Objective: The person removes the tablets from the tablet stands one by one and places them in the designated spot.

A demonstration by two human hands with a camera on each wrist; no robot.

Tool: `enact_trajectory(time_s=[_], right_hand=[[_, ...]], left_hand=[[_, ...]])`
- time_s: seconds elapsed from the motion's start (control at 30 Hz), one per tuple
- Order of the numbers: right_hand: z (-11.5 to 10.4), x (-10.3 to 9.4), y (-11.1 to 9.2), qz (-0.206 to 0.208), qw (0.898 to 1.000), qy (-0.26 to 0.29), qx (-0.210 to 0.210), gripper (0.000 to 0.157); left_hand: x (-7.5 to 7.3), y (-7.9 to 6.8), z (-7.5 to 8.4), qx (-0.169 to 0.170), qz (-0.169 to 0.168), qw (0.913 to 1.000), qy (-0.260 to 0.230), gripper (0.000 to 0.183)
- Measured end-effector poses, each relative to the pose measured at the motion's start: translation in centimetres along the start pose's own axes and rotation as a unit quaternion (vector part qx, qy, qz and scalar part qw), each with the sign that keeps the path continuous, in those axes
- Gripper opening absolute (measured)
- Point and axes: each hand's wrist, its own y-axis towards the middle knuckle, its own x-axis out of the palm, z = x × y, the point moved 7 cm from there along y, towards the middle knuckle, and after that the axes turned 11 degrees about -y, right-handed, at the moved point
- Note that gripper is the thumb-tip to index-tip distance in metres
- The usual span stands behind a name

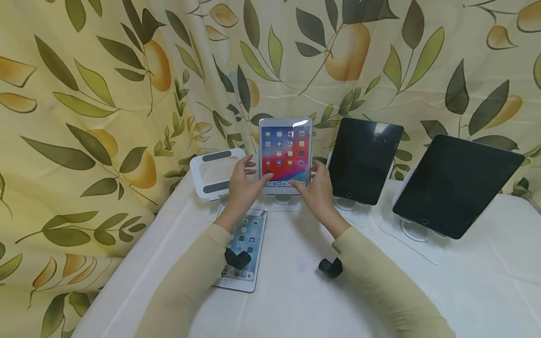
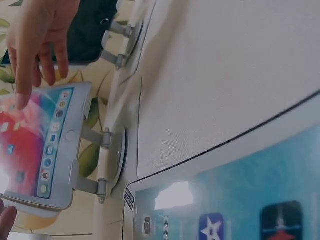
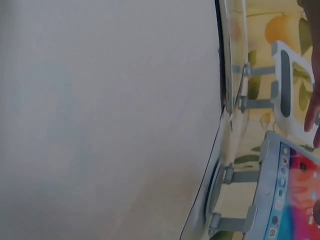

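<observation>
A white tablet (image 1: pixel 285 155) with a lit home screen stands upright on a stand, its bottom edge in the stand's clips (image 2: pixel 82 182). My left hand (image 1: pixel 247 183) is beside its left edge, fingers spread and thumb reaching toward the lower screen. On the other side, my right hand (image 1: pixel 314 188) has its thumb over the bottom part of the tablet and its fingers by the right edge. In the left wrist view the right hand's fingers (image 2: pixel 47 65) extend loosely in front of the tablet. Neither hand's fingers are curled round it.
An unoccupied white stand (image 1: pixel 217 173) tilts at the left. Another lit white tablet (image 1: pixel 241 249) lies flat on the white table (image 1: pixel 296 281), partly under my left forearm. Two dark-screened tablets (image 1: pixel 365 159) (image 1: pixel 460 185) stand on stands at the right. A leaf-patterned curtain (image 1: pixel 127 117) hangs behind.
</observation>
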Motion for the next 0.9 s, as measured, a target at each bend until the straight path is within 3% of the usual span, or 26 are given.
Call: enact_trajectory(time_s=[0.2, 0.47, 0.67, 0.9], right_hand=[[0.4, 0.0, 1.6, 0.003, 0.999, -0.045, 0.028, 0.087], [0.1, 0.2, 3.0, -0.018, 0.996, -0.075, 0.037, 0.078], [0.2, 0.4, 3.3, -0.015, 0.997, -0.059, 0.053, 0.079], [0.0, 0.3, 3.3, 0.014, 0.998, -0.01, 0.062, 0.074]], left_hand=[[1.1, 1.3, 0.7, 0.034, 0.016, 0.9966, 0.073, 0.071], [2.2, 2.4, 0.5, 0.011, 0.012, 0.9972, 0.073, 0.071], [2.8, 2.7, 0.2, -0.006, 0.022, 0.9961, 0.086, 0.068], [2.7, 2.4, 0.2, 0.029, 0.04, 0.9946, 0.091, 0.064]])
